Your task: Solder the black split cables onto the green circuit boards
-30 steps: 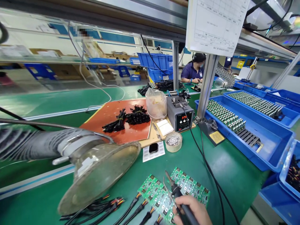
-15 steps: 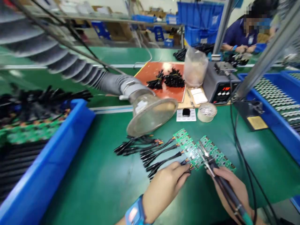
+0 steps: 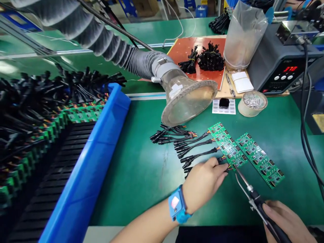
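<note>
The green circuit-board strip (image 3: 229, 146) lies flat on the counter (image 3: 141, 182), close under my left fingers (image 3: 215, 164), which pinch a black lead (image 3: 224, 161) at its edge. Outward, my right hand (image 3: 286, 221) clenches a soldering iron (image 3: 258, 202), its tip just beside the pinched wires.
</note>
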Available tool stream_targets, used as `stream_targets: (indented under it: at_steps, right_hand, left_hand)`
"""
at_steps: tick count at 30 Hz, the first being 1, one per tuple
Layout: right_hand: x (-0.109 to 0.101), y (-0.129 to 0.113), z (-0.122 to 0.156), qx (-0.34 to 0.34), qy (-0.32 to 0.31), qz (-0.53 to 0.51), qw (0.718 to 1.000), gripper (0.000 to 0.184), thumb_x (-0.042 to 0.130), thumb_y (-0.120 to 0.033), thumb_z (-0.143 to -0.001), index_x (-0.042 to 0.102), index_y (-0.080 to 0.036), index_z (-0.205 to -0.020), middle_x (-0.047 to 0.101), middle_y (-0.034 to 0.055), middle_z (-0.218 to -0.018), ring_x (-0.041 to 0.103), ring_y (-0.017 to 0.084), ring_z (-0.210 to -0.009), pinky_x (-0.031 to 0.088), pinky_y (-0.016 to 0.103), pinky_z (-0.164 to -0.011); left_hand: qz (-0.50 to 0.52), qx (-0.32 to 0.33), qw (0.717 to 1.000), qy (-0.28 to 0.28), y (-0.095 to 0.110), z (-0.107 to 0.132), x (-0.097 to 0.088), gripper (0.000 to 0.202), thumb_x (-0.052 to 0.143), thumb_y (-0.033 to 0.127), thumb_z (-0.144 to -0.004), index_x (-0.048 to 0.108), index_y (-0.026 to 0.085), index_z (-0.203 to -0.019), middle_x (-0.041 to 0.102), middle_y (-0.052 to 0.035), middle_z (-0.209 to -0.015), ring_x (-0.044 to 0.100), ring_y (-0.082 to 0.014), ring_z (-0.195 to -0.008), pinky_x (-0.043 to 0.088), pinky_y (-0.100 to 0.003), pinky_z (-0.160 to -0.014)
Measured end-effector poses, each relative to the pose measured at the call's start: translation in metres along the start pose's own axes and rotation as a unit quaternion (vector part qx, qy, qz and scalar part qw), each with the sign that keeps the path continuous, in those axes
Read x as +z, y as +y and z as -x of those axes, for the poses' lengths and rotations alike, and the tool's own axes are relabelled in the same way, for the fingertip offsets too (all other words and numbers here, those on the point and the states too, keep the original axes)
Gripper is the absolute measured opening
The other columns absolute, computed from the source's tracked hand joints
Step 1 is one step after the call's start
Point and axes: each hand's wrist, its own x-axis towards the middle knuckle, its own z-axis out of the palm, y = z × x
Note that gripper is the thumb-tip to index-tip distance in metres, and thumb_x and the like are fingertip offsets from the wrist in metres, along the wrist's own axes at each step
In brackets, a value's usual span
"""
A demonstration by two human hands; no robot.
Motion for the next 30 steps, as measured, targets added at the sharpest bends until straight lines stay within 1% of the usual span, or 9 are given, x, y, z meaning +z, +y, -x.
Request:
stream_targets:
  at_steps: [1,3,5,6,10,16,19,25,30]
  right_hand:
    - [0.0,-0.002,-0.003,-0.024,-0.017,-0.002,1.0,0.057,0.054,-0.01,-0.078,0.043,-0.021,-0.133,0.07,0.003,-0.079,0.068,0.017,-0.067,0.059,0.023,-0.058]
    - [0.002,-0.011,-0.011,-0.016,-0.006,-0.006,1.0,0.055,0.051,-0.012,-0.081,0.041,-0.023,-0.133,0.069,0.0027,-0.076,0.067,0.017,-0.064,0.059,0.025,-0.056]
    - [0.005,-0.026,-0.019,0.09,0.093,0.031,0.991,0.052,0.05,-0.01,-0.081,0.046,-0.023,-0.131,0.067,0.0034,-0.071,0.066,0.021,-0.067,0.058,0.033,-0.06]
    - [0.007,-0.032,-0.022,0.107,0.117,0.023,0.987,0.05,0.05,-0.01,-0.081,0.048,-0.024,-0.128,0.065,0.003,-0.07,0.065,0.021,-0.066,0.056,0.034,-0.06]
    - [0.008,-0.044,-0.025,0.111,0.078,0.004,0.991,0.049,0.049,-0.008,-0.081,0.047,-0.024,-0.128,0.065,0.0027,-0.074,0.064,0.018,-0.071,0.055,0.033,-0.065]
    - [0.002,-0.031,-0.021,0.058,0.019,0.03,0.998,0.051,0.052,-0.015,-0.084,0.041,-0.018,-0.133,0.067,0.0046,-0.079,0.065,0.02,-0.076,0.055,0.033,-0.068]
    - [0.002,-0.031,-0.018,0.03,0.016,0.046,0.998,0.053,0.057,-0.015,-0.081,0.043,-0.013,-0.132,0.067,0.0056,-0.079,0.066,0.02,-0.076,0.056,0.031,-0.068]
    - [0.005,-0.037,-0.007,0.114,-0.008,0.027,0.993,0.048,0.053,-0.019,-0.085,0.042,-0.023,-0.131,0.066,0.0052,-0.089,0.065,0.02,-0.081,0.055,0.037,-0.077]
    - [0.004,-0.035,-0.007,0.083,-0.015,0.025,0.996,0.053,0.056,-0.02,-0.083,0.04,-0.02,-0.133,0.066,0.0052,-0.087,0.065,0.02,-0.082,0.055,0.034,-0.075]
  left_hand:
    - [0.001,0.001,1.0,0.002,0.0,0.0,0.0,0.027,0.046,0.027,-0.091,0.06,0.022,-0.113,0.055,-0.0032,-0.083,0.059,-0.0131,-0.065,0.05,-0.024,-0.059]
    - [0.002,0.004,1.0,0.003,0.0,0.0,0.001,0.027,0.045,0.028,-0.091,0.06,0.023,-0.113,0.054,-0.0029,-0.082,0.058,-0.0126,-0.064,0.05,-0.024,-0.058]
    - [-0.001,0.006,1.0,0.001,0.0,0.001,0.001,0.027,0.044,0.029,-0.091,0.06,0.023,-0.113,0.054,-0.0026,-0.082,0.057,-0.0125,-0.062,0.05,-0.024,-0.057]
    - [-0.003,0.006,1.0,0.001,0.0,0.001,0.001,0.028,0.044,0.029,-0.091,0.06,0.024,-0.114,0.054,-0.0026,-0.082,0.057,-0.0128,-0.062,0.05,-0.025,-0.056]
    - [-0.005,0.002,1.0,0.003,0.001,0.001,0.002,0.029,0.043,0.029,-0.092,0.059,0.023,-0.115,0.054,-0.0029,-0.085,0.057,-0.0133,-0.062,0.05,-0.026,-0.055]
    - [-0.017,0.003,1.0,-0.001,0.001,-0.001,0.003,0.028,0.044,0.029,-0.091,0.059,0.023,-0.114,0.054,-0.0027,-0.084,0.057,-0.0134,-0.062,0.051,-0.027,-0.055]
    - [-0.02,0.008,1.0,0.006,0.001,-0.001,0.004,0.028,0.043,0.03,-0.092,0.059,0.024,-0.115,0.053,-0.0025,-0.084,0.057,-0.0129,-0.061,0.05,-0.026,-0.054]
    - [-0.009,0.013,1.0,0.016,0.001,0.0,0.005,0.03,0.038,0.029,-0.094,0.059,0.023,-0.115,0.051,-0.0024,-0.083,0.056,-0.012,-0.061,0.05,-0.025,-0.055]
    - [-0.009,0.01,1.0,0.014,0.001,0.0,0.005,0.029,0.041,0.029,-0.093,0.059,0.022,-0.114,0.052,-0.0027,-0.083,0.057,-0.0125,-0.064,0.051,-0.024,-0.056]
